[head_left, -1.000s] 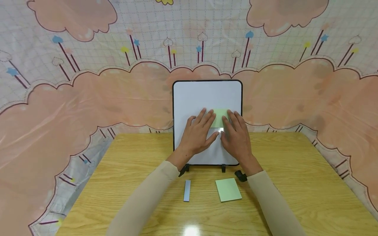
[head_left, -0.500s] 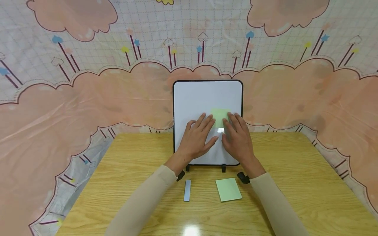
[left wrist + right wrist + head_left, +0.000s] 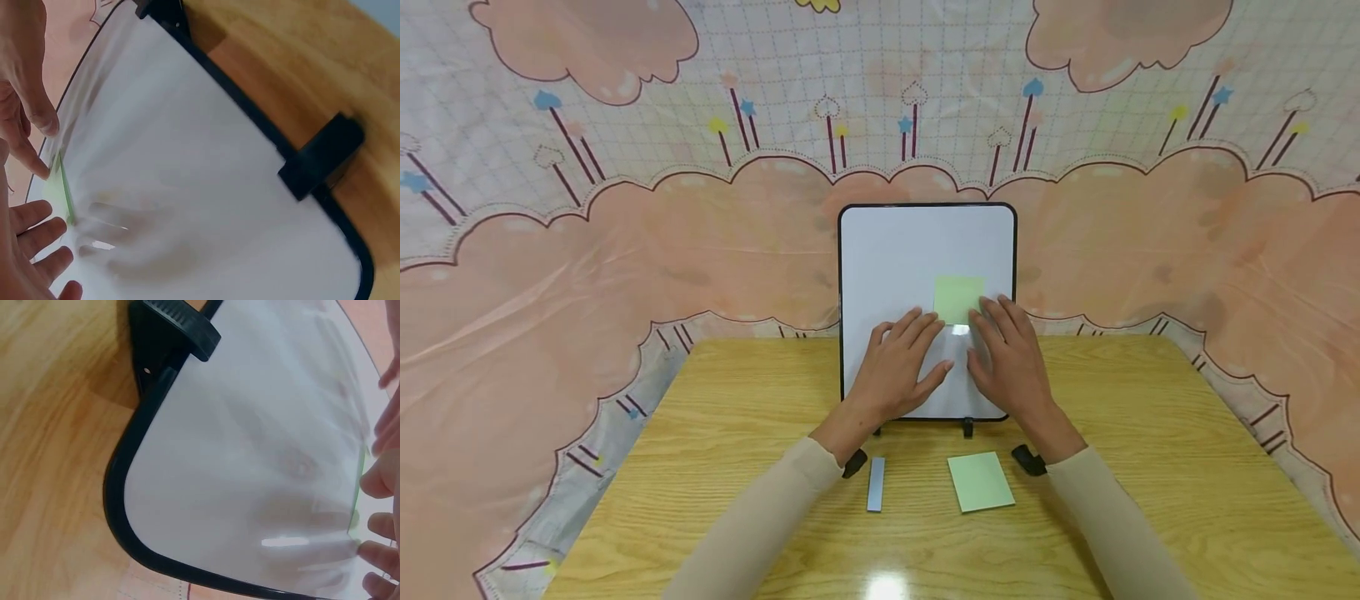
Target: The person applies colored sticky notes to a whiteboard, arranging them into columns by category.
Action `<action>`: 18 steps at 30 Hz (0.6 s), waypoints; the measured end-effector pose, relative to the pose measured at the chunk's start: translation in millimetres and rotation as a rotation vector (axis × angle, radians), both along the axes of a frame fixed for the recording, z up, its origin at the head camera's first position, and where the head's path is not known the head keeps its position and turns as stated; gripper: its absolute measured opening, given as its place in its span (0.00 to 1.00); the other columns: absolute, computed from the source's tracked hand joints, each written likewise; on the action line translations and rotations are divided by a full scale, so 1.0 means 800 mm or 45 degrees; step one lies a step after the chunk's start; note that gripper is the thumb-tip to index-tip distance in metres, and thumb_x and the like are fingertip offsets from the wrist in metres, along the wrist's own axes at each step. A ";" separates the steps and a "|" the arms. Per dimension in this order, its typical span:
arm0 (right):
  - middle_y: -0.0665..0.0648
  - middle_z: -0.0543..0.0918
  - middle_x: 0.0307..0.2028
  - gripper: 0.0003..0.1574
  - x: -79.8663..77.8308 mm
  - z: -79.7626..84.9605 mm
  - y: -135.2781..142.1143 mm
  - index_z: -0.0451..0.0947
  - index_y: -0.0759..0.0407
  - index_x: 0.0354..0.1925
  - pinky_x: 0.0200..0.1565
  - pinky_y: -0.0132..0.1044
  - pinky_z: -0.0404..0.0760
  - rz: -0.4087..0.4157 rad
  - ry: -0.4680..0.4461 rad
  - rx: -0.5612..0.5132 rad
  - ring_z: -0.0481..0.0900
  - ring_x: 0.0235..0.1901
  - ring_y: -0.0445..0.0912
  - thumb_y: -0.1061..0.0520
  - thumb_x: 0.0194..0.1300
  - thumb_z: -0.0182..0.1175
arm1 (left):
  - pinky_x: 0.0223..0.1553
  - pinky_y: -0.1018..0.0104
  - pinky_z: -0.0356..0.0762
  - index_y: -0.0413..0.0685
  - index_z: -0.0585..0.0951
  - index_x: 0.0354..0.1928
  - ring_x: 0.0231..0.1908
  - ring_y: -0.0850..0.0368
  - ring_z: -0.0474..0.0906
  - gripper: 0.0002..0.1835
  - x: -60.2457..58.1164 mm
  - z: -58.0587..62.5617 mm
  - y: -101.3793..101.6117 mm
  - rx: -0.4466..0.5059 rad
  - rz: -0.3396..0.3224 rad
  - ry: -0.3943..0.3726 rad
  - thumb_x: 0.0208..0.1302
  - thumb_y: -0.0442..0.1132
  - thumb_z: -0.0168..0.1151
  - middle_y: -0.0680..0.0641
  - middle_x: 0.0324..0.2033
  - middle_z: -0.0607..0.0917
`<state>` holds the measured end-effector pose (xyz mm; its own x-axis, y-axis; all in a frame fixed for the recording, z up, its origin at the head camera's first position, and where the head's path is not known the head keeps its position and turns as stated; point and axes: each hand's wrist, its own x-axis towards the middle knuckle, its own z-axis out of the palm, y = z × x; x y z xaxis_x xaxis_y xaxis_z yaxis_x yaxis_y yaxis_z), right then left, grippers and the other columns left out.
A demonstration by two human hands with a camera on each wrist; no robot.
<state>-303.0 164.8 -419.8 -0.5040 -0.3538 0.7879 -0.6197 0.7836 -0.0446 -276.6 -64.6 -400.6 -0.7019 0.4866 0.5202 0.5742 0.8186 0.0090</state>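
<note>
A light green sticky note (image 3: 958, 298) lies flat on the white face of a black-framed whiteboard (image 3: 887, 250), right of its middle. My left hand (image 3: 891, 367) is spread below and left of it, fingertips at its lower left corner. My right hand (image 3: 1013, 362) has its fingertips by the note's lower right corner. Both hands have extended fingers and hold nothing. In the left wrist view the sticky note (image 3: 61, 194) is a thin green sliver near the fingers. Only the green edge of the note shows in the right wrist view, beside the fingers.
The whiteboard stands on black feet (image 3: 967, 428) on a wooden table (image 3: 1150, 467). In front of it lie a green sticky-note pad (image 3: 981, 482) and a narrow grey-blue strip (image 3: 876, 485). A patterned curtain (image 3: 737, 233) hangs behind.
Both hands have slid down the board, from the note's sides to its lower corners, uncovering more of the note. The note, pad and strip have stayed in place.
</note>
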 end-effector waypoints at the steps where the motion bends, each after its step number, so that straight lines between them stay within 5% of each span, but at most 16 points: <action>1: 0.68 0.77 0.69 0.34 0.001 -0.001 0.001 0.79 0.67 0.65 0.77 0.56 0.60 0.009 -0.005 -0.005 0.66 0.74 0.65 0.58 0.62 0.70 | 0.70 0.42 0.65 0.51 0.72 0.77 0.79 0.49 0.60 0.33 0.003 -0.001 0.000 0.010 -0.003 -0.014 0.80 0.61 0.52 0.48 0.76 0.72; 18: 0.67 0.78 0.67 0.33 0.023 -0.020 0.013 0.79 0.66 0.64 0.76 0.57 0.62 0.100 -0.061 -0.006 0.68 0.73 0.65 0.59 0.62 0.70 | 0.70 0.44 0.67 0.53 0.74 0.75 0.76 0.53 0.66 0.32 0.040 -0.021 0.002 0.059 -0.035 -0.161 0.80 0.63 0.51 0.51 0.73 0.75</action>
